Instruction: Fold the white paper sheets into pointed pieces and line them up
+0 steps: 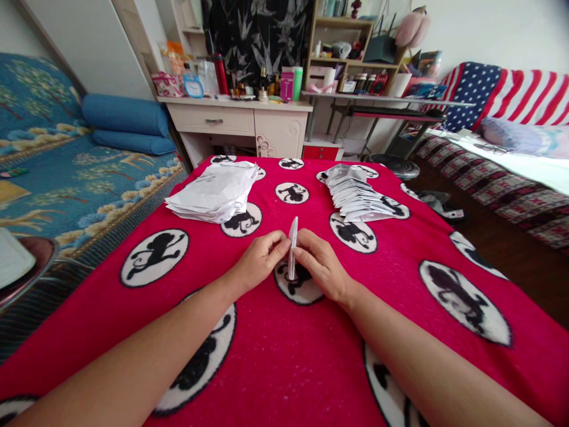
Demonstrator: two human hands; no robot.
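Observation:
A folded piece of white paper [293,249] stands on edge between my two hands, seen nearly side-on. My left hand [263,256] pinches it from the left, thumb and fingers closed on it. From the other side my right hand [323,261] grips it with the thumb toward me. Beyond my left hand lies a stack of flat white paper sheets [217,188], loosely piled. Past my right hand, a row of folded white papers [358,193] leans over in overlapping layers.
A red cloth [284,356] with black monkey figures in white ovals covers the table. Behind it stands a white cabinet [235,118] with bottles and a clock on top. A blue-covered sofa [102,178] is at left, a bed [502,172] at right.

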